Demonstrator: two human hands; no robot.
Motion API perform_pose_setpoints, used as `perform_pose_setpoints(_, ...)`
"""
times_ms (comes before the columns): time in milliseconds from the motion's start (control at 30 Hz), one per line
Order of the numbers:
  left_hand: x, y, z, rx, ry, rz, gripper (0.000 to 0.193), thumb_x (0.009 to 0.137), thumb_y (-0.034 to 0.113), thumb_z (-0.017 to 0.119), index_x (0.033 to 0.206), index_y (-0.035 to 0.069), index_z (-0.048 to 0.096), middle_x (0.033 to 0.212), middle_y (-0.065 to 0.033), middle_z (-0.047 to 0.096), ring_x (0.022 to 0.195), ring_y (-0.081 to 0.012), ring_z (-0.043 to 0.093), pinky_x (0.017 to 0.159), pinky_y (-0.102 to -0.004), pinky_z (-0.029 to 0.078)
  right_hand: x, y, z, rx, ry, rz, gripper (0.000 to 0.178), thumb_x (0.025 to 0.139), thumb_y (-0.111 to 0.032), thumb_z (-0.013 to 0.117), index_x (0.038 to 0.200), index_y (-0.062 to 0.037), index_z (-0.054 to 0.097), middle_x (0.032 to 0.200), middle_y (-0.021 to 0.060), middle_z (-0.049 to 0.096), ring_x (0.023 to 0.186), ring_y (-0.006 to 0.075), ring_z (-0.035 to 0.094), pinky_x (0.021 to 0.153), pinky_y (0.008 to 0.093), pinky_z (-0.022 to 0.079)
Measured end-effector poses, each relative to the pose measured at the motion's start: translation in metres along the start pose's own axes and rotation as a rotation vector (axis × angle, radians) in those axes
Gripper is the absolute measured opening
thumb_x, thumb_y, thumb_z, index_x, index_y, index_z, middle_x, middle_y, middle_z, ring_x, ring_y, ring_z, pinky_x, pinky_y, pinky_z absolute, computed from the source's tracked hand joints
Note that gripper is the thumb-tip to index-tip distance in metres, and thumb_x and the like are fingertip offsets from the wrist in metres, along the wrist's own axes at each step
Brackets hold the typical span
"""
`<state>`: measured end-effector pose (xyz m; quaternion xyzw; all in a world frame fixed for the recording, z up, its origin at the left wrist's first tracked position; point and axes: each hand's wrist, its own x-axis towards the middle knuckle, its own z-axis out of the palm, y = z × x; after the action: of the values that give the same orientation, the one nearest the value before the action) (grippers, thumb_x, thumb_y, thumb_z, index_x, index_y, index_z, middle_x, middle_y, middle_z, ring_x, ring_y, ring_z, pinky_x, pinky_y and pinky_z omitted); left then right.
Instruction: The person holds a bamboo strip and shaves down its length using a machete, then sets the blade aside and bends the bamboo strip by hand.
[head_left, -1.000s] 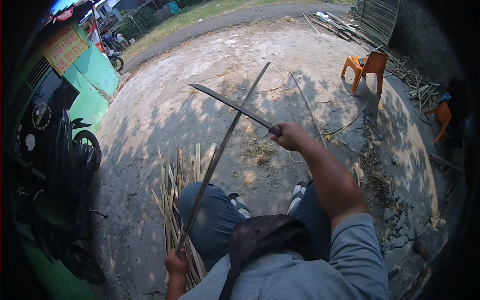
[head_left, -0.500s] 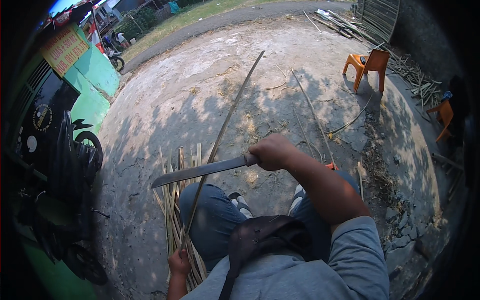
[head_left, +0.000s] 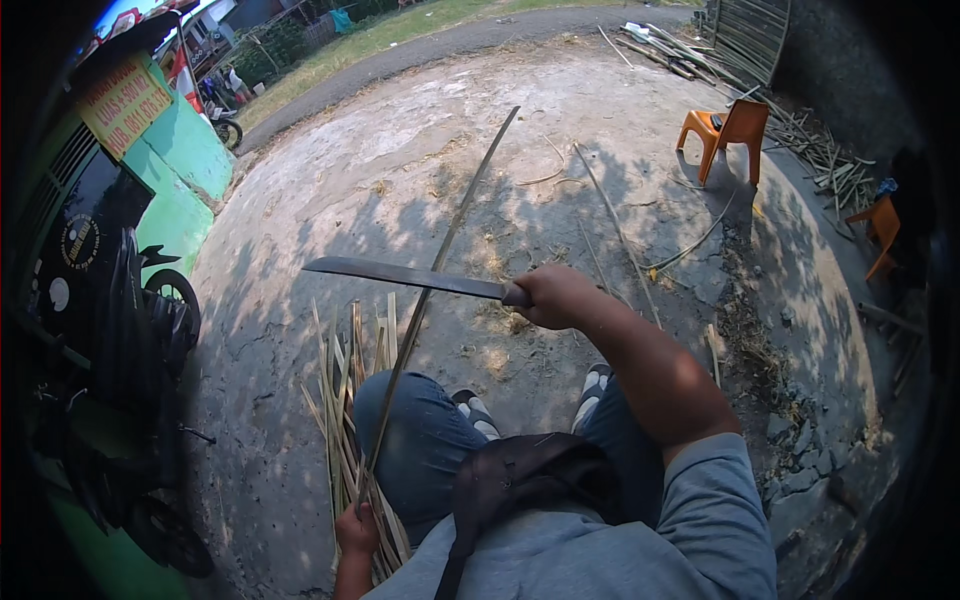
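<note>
My right hand [head_left: 553,297] is closed round the wooden handle of a machete [head_left: 410,276], whose long blade points left. The blade crosses a long, thin bamboo strip [head_left: 462,212], seemingly touching it about midway. My left hand [head_left: 357,528], low beside my left thigh, grips the near end of that strip. From there the strip slants up and away past my left knee. Under and beside the left hand lies a bundle of split bamboo strips [head_left: 341,400] on the ground.
Thin strips [head_left: 618,226] lie on the concrete ahead. An orange plastic chair [head_left: 728,138] stands at the far right, near piled bamboo [head_left: 825,165]; another orange chair [head_left: 880,235] is further right. Motorbikes [head_left: 130,380] stand on the left by a green wall [head_left: 175,185].
The machete has moved farther along the strip, away from me, and its blade now tilts the other way, tip raised. My left hand stays at the strip's near end.
</note>
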<state>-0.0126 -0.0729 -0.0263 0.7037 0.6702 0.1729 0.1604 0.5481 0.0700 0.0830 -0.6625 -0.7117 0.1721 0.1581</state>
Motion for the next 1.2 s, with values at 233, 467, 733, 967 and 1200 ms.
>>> perform_pose_setpoints(233, 0.000, 0.004, -0.002, -0.004, -0.002, 0.012, 0.079, 0.099, 0.074, 0.042, 0.085, 0.000, 0.067, 0.068, -0.0232, 0.061, 0.073, -0.0487, 0.067, 0.063, -0.0507, 0.048, -0.001, -0.034, 0.010, -0.163, -0.089, -0.162, 0.012, 0.082, -0.023, 0.071, 0.091, -0.0161, 0.074, 0.088, 0.0118, 0.073, 0.091, 0.0353, 0.073, 0.078, 0.0483, 0.058)
perform_pose_setpoints(467, -0.001, 0.006, 0.001, -0.008, 0.033, 0.010, 0.080, 0.100, 0.071, 0.045, 0.078, -0.004, 0.062, 0.070, -0.0291, 0.061, 0.075, -0.0524, 0.065, 0.063, -0.0526, 0.047, 0.002, 0.018, -0.004, 0.131, 0.097, 0.112, 0.020, 0.088, -0.029, 0.073, 0.104, -0.0174, 0.077, 0.098, 0.0126, 0.076, 0.095, 0.0365, 0.072, 0.082, 0.0471, 0.058)
perform_pose_setpoints(733, 0.000, 0.001, 0.001, 0.019, 0.004, 0.008, 0.079, 0.100, 0.070, 0.044, 0.079, -0.004, 0.062, 0.070, -0.0290, 0.061, 0.076, -0.0530, 0.065, 0.063, -0.0533, 0.047, 0.002, 0.022, -0.003, 0.226, 0.102, 0.119, 0.025, 0.090, -0.032, 0.073, 0.108, -0.0138, 0.075, 0.099, 0.0169, 0.075, 0.095, 0.0376, 0.072, 0.083, 0.0468, 0.057)
perform_pose_setpoints(967, 0.001, 0.001, 0.002, 0.022, 0.011, -0.011, 0.080, 0.099, 0.073, 0.043, 0.080, -0.002, 0.063, 0.068, -0.0263, 0.061, 0.074, -0.0506, 0.066, 0.063, -0.0523, 0.047, -0.004, -0.031, 0.006, -0.154, -0.126, -0.182, 0.013, 0.084, -0.021, 0.069, 0.093, -0.0143, 0.075, 0.089, 0.0130, 0.074, 0.088, 0.0365, 0.072, 0.077, 0.0488, 0.057)
perform_pose_setpoints(1200, -0.001, 0.006, 0.002, -0.025, 0.011, -0.021, 0.078, 0.097, 0.074, 0.046, 0.083, 0.000, 0.066, 0.068, -0.0242, 0.062, 0.074, -0.0491, 0.067, 0.063, -0.0510, 0.049, 0.001, -0.003, 0.004, -0.119, -0.097, -0.136, 0.013, 0.085, -0.023, 0.071, 0.093, -0.0146, 0.074, 0.089, 0.0129, 0.074, 0.089, 0.0360, 0.072, 0.077, 0.0480, 0.057)
